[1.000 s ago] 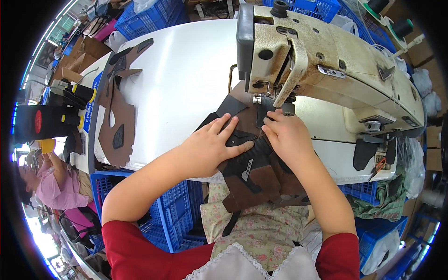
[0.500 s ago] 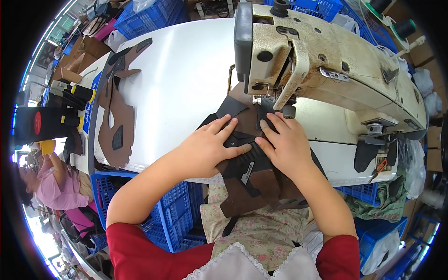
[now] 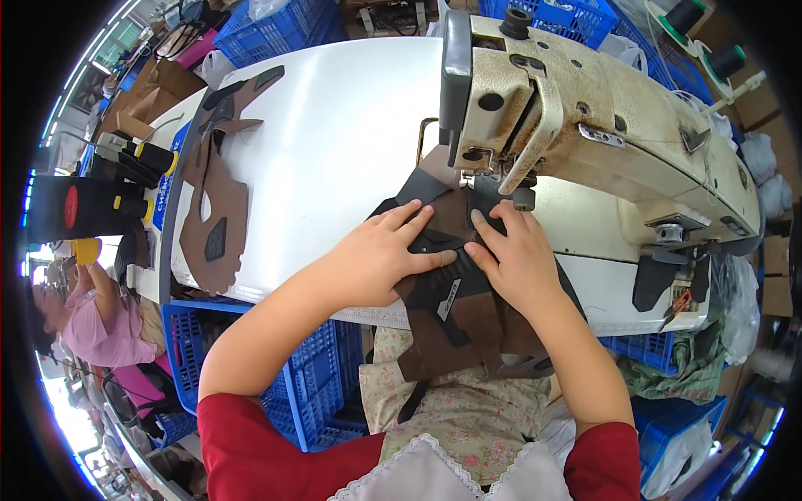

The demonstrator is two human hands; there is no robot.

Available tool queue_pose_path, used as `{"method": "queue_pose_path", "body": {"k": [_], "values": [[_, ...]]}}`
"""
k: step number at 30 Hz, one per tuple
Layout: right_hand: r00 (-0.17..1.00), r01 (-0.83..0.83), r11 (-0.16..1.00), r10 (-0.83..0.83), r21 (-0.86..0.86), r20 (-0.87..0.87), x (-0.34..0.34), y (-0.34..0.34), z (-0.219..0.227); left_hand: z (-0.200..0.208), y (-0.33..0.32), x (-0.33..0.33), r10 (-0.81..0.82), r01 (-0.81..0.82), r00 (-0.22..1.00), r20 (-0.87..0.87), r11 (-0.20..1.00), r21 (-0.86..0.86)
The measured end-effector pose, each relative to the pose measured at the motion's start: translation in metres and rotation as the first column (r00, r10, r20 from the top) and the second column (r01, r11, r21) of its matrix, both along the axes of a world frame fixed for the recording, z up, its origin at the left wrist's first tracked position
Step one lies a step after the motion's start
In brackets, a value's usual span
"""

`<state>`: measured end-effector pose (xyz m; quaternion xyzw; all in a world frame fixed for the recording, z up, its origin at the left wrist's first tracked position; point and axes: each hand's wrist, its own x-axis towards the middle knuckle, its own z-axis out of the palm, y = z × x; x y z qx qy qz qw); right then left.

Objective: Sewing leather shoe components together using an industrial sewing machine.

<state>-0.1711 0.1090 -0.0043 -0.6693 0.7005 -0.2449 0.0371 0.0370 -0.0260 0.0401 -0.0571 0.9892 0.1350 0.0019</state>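
**Brown-and-black leather piece, held flat at the needle**

The dark brown and black stitched leather piece is pressed to the white bench by both hands, fingers spread flat: left hand, right hand. Its long axis runs from the lap to the cream sewing machine; the right hand lies nearer the needle.

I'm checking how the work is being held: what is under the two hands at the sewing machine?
Under the left hand and right hand lies a brown and black leather piece, spread on the white table below the sewing machine head. The needle area is hidden from view.
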Motion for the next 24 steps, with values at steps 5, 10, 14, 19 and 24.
{"method": "queue_pose_path", "body": {"k": [5,10,14,19,24], "values": [[1.000,0.004,0.999,-0.005,0.037,0.023,-0.003,-0.006,0.005,-0.004,-0.009,-0.002,0.001,0.000,0.999,-0.042,1.000,0.007],[0.990,-0.086,0.996,0.089,-0.025,0.110,-0.017,-0.006,0.003,-0.002,-0.018,-0.005,0.010,-0.009,0.999,-0.044,1.000,0.023],[0.985,-0.110,0.994,0.112,-0.020,0.133,-0.024,-0.002,0.003,-0.001,-0.022,-0.008,0.000,0.001,0.999,-0.041,1.000,0.015],[0.976,-0.170,0.985,0.169,-0.007,0.135,-0.027,-0.003,0.004,-0.001,-0.022,-0.010,-0.006,0.007,0.999,-0.038,1.000,0.013],[0.973,-0.182,0.983,0.182,-0.015,0.144,-0.027,-0.004,0.004,0.000,-0.021,-0.012,-0.003,0.003,1.000,-0.019,1.000,-0.002]]}}
